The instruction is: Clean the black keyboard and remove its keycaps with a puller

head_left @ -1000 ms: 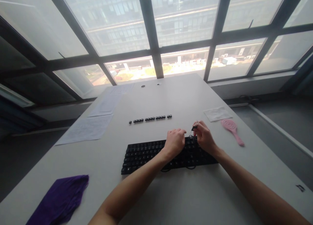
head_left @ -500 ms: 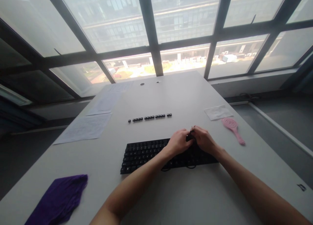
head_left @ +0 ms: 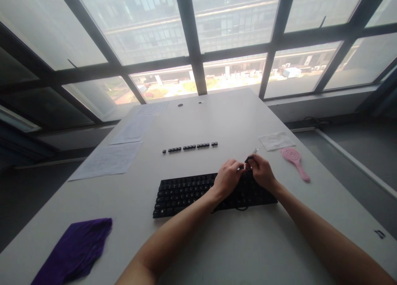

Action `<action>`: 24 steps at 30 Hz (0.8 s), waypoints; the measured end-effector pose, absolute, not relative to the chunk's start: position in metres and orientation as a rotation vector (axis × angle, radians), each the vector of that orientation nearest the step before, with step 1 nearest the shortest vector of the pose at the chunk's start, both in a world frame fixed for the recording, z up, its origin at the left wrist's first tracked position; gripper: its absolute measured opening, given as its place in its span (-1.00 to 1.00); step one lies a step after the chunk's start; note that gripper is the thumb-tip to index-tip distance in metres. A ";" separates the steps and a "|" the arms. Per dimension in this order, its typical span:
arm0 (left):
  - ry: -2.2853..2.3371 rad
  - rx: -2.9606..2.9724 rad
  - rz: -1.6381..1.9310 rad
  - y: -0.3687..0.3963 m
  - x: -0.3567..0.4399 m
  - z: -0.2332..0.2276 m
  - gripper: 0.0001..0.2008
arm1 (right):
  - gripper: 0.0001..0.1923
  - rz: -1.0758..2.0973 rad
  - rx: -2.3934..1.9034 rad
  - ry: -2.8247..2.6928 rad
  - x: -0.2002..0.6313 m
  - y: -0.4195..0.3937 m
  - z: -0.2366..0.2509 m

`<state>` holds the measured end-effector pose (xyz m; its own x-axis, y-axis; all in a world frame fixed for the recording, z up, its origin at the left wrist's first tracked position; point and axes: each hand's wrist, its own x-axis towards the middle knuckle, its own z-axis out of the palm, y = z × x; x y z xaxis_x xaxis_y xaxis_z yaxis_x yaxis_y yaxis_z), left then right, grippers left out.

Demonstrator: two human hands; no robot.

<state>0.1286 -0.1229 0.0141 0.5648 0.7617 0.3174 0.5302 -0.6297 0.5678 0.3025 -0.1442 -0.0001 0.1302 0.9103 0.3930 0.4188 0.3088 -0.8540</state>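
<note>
A black keyboard (head_left: 182,194) lies on the white table, its right part under my hands. Above its upper edge, my right hand (head_left: 262,172) pinches a small black item (head_left: 249,158) with a shiny, pale tip pointing up and away; its kind is unclear. My left hand (head_left: 228,176) is closed close beside it, fingertips together, and a bit of red shows between the two hands. What the left fingers grip is hidden. A thin black cable loop (head_left: 242,208) shows at the keyboard's near edge, below my hands.
Several black keycaps (head_left: 189,147) stand in a row beyond the keyboard. Paper sheets (head_left: 108,160) lie at left, with a purple cloth (head_left: 77,250) nearer. A white tissue (head_left: 277,141) and pink hairbrush (head_left: 293,155) lie at right. Windows (head_left: 232,24) rise behind the table.
My right hand has moved slightly right, away from the left. The black item and its shiny tip, mostly covered before, now show, along with the bit of red.
</note>
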 end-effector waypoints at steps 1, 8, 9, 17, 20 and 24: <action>1.022 2.371 0.790 -0.123 0.128 0.014 -0.86 | -0.78 0.561 -1.283 -1.479 0.302 -0.144 0.000; 0.987 2.339 0.865 -0.125 0.126 0.017 -0.72 | -0.79 0.480 -1.296 -1.524 0.299 -0.145 0.000; 0.986 2.383 0.831 -0.126 0.126 0.018 -0.72 | -0.79 0.475 -1.310 -1.511 0.298 -0.145 0.001; 0.972 2.415 0.894 -0.121 0.123 0.023 -0.86 | -0.72 0.524 -1.324 -1.362 0.298 -0.142 0.000; 1.024 2.361 0.861 -0.094 0.113 0.029 -0.90 | -0.69 0.534 -1.317 -1.310 0.299 -0.139 -0.002; 1.145 2.502 0.748 -0.038 0.099 0.035 -0.85 | -0.68 0.548 -1.307 -1.347 0.298 -0.137 -0.004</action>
